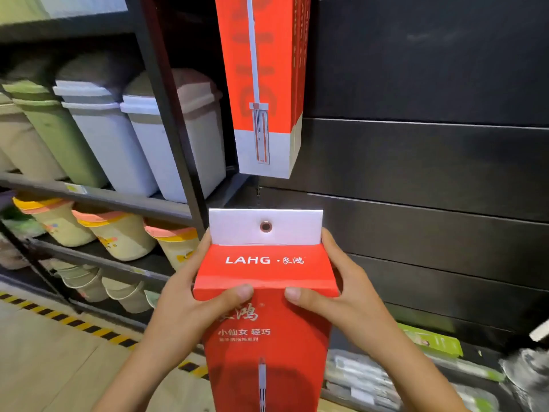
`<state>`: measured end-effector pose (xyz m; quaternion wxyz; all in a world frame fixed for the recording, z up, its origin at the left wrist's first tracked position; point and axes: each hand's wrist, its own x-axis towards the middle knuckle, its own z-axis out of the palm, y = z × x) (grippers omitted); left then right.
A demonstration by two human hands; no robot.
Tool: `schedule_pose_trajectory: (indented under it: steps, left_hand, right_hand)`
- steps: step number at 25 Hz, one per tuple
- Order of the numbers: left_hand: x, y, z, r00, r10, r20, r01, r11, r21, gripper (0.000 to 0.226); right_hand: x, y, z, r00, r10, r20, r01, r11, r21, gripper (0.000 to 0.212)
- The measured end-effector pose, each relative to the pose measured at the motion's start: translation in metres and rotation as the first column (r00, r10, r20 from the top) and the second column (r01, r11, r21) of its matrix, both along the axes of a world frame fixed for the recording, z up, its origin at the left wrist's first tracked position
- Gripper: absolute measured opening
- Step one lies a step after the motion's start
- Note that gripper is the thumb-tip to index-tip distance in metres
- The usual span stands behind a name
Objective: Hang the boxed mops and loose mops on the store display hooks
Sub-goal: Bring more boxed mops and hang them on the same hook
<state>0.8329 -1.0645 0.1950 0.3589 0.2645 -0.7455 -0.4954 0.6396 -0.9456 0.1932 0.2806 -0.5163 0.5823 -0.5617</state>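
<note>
Wall panel: dark slatted wall panel fills the right side; no hook shows in this view.
Shelving: black shelving on the left, carrying rows of pale lidded bins.
Hung boxed mops: several red-and-white hung boxed mops hang at top centre against the panel, packed face to face.
Held boxed mop: the held boxed mop is upright, low centre, directly under the hung ones and apart from them.
Left hand: the left hand has its grip on the box's left upper edge, thumb across the front fold.
Right hand: the right hand mirrors it on the right edge; both grips hold the box.
Tab: a white tab stands up at the box top.
Eyelet: a metal-ringed eyelet sits centred in the tab.
Handling, judged: long stiff cardboard, probably light but top-heavy to steer; hold the shoulders just below the tab and keep the eyelet free.
Writing: "LAHG · 良鸿" on the top flap; "小仙女 轻巧" on the front; the smaller line beneath is unreadable.
</note>
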Motion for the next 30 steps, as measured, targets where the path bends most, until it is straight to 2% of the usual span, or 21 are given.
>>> schedule_pose_trajectory:
  steps: [3,6,8,13,15,18,20,24,26,30]
  left_hand:
    - [-0.051,-0.031,0.021,0.998,0.044,-0.043,-0.047,0.997,-0.057,0.077]
    - [-0.093,-0.057,0.045,0.993,0.090,-0.079,-0.099,0.989,-0.106,0.083]
    - [-0.111,-0.073,0.057,0.984,0.122,-0.132,-0.140,0.981,-0.136,0.080]
    - [-0.137,-0.113,0.098,0.982,0.072,-0.172,-0.109,0.970,-0.217,0.079]
    - [-0.140,-0.129,0.115,0.977,0.059,-0.204,-0.111,0.961,-0.255,0.075]
    - [-0.141,-0.146,0.131,0.959,0.066,-0.275,-0.140,0.956,-0.259,0.069]
    - [-0.138,-0.157,0.138,0.955,0.055,-0.291,-0.136,0.954,-0.267,0.071]
    - [-0.125,-0.173,0.156,0.943,0.002,-0.332,-0.103,0.953,-0.286,0.066]
    - [-0.120,-0.180,0.166,0.932,-0.015,-0.362,-0.093,0.956,-0.278,0.066]
    - [-0.109,-0.194,0.187,0.899,-0.012,-0.437,-0.108,0.963,-0.248,0.079]
  right_hand:
    - [-0.054,-0.038,0.016,1.000,0.004,-0.011,-0.005,0.998,-0.068,0.078]
    - [-0.095,-0.071,0.036,0.999,-0.045,-0.001,0.044,0.988,-0.148,0.092]
    - [-0.116,-0.094,0.049,0.998,-0.059,-0.031,0.051,0.975,-0.215,0.099]
    - [-0.148,-0.145,0.085,0.993,-0.063,-0.103,0.025,0.940,-0.341,0.098]
    - [-0.154,-0.161,0.103,0.999,-0.038,-0.038,0.020,0.917,-0.398,0.085]
    - [-0.157,-0.181,0.134,0.990,-0.021,0.141,0.079,0.905,-0.418,0.038]
    - [-0.155,-0.194,0.156,0.987,-0.080,0.141,0.131,0.908,-0.399,0.019]
    - [-0.141,-0.212,0.189,0.989,-0.135,0.062,0.149,0.905,-0.398,0.016]
    - [-0.135,-0.220,0.198,0.985,-0.157,0.076,0.174,0.894,-0.413,0.017]
    - [-0.118,-0.235,0.224,0.983,-0.123,0.136,0.173,0.873,-0.455,0.017]
